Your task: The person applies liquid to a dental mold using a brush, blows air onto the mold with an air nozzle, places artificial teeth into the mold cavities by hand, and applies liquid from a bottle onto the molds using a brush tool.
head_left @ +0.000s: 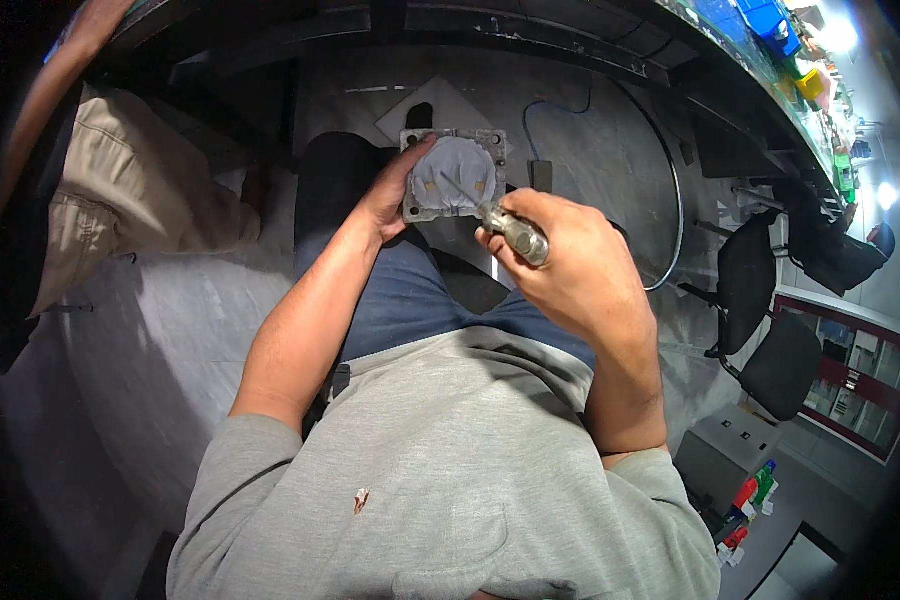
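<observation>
My left hand (388, 195) is closed around the left edge of a square metal housing (455, 213), held above my lap. The housing has holes at its corners and a round, pale grey middle with two small brass-coloured spots. In my right hand (585, 265) is a screwdriver (518, 238), its clear, smoky handle pinched between thumb and fingers. The thin shaft slants up and left across the round middle. Whether its tip touches the surface I cannot tell.
A dark workbench (560, 45) curves across the far side, with blue and yellow bins at its right. A person in beige trousers (135, 190) is close on my left. A cable (678, 215) loops over the grey floor. Black chairs (748, 265) stand at right.
</observation>
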### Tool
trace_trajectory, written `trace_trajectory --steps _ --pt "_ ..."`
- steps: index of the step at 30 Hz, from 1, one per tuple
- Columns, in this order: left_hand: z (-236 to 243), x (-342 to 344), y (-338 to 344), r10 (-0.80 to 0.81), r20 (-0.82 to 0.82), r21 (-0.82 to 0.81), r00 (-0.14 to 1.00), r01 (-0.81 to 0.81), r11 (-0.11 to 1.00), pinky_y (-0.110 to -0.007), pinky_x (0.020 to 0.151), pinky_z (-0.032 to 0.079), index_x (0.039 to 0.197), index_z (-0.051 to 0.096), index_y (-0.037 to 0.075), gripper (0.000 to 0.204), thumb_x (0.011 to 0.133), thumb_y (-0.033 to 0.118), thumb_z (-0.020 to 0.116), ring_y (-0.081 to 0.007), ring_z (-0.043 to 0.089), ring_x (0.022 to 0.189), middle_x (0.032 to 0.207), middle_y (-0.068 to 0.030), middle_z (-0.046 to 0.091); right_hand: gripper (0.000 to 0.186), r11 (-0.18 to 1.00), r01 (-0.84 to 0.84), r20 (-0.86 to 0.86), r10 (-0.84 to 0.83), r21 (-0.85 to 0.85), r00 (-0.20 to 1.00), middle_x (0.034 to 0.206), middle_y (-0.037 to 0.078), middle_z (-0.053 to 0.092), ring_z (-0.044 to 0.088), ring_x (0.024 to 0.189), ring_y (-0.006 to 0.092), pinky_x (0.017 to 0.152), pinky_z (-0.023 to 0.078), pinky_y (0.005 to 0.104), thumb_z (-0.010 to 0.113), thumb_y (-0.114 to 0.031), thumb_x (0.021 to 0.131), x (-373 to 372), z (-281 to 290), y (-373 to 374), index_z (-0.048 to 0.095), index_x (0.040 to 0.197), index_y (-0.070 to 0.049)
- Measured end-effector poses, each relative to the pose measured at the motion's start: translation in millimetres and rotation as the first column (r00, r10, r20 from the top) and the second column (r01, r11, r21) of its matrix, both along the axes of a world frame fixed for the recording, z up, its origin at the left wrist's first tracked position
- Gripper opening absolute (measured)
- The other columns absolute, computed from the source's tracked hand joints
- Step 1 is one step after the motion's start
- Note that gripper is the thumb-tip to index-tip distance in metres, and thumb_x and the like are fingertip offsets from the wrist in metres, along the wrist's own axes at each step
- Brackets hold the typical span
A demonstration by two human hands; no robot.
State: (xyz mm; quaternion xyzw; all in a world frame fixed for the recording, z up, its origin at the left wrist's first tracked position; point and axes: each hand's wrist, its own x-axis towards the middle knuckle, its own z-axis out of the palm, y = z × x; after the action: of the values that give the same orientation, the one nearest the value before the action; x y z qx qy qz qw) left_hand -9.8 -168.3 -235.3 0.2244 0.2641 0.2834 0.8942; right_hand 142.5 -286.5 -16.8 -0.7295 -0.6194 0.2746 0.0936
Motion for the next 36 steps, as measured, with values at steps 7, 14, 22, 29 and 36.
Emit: trace_trajectory --steps 7,14,22,29,36 --pt "1 0 -1 0.000 0.018 0.001 1.000 0.000 1.000 -0.039 0.102 0.056 0.134 0.061 0.002 0.060 0.102 0.054 0.059 -0.0224 0.070 0.115 0.127 -0.0129 0.069 0.026 1.000 -0.008 0.008 0.008 0.028 1.000 0.091 0.015 0.075 0.074 0.081 0.0316 0.073 0.057 0.0394 0.078 -0.026 0.090 5 2 -8 0.073 0.104 -0.004" --pt "11 2 -2 0.076 -0.046 -0.028 0.996 -0.078 0.997 -0.041 0.105 0.054 0.140 0.056 0.002 0.067 0.105 0.058 0.049 -0.0248 0.068 0.119 0.133 -0.0134 0.067 0.027 0.998 0.063 -0.327 -0.065 -0.017 0.943 0.089 0.011 0.075 0.071 0.076 0.0210 0.072 0.055 0.0352 0.079 -0.025 0.090 29 10 -24 0.075 0.106 -0.005" --pt "141 -26 -19 0.362 0.203 0.395 0.910 -0.414 0.820 -0.044 0.105 0.053 0.137 0.058 0.002 0.059 0.107 0.052 0.047 -0.0288 0.066 0.121 0.131 -0.0148 0.065 0.030 0.707 0.682 -0.773 -0.323 0.185 0.545 0.098 0.006 0.075 0.068 0.082 0.0052 0.052 0.043 0.0178 0.070 -0.024 0.100 136 5 -33 0.071 0.118 0.000" --pt "278 -23 105 0.454 0.307 0.570 0.836 -0.544 0.616 -0.045 0.103 0.054 0.135 0.059 -0.001 0.054 0.109 0.045 0.048 -0.0287 0.067 0.118 0.129 -0.0164 0.068 0.029 0.602 0.750 -0.953 0.068 0.276 0.295 0.115 0.003 0.075 0.068 0.107 0.0119 0.080 0.053 0.0269 0.073 -0.023 0.099 201 -98 86 0.071 0.123 -0.008" --pt "280 -27 209 0.517 0.056 0.520 0.854 -0.467 0.715 -0.038 0.076 0.062 0.122 0.063 0.003 0.038 0.109 0.035 0.046 -0.0207 0.071 0.082 0.100 -0.0077 0.073 0.054 0.462 0.690 -0.586 -0.369 0.557 0.721 0.122 0.015 0.060 0.060 0.116 0.0313 0.106 0.041 0.0400 0.081 -0.045 0.089 204 -147 168 0.071 0.122 -0.004"
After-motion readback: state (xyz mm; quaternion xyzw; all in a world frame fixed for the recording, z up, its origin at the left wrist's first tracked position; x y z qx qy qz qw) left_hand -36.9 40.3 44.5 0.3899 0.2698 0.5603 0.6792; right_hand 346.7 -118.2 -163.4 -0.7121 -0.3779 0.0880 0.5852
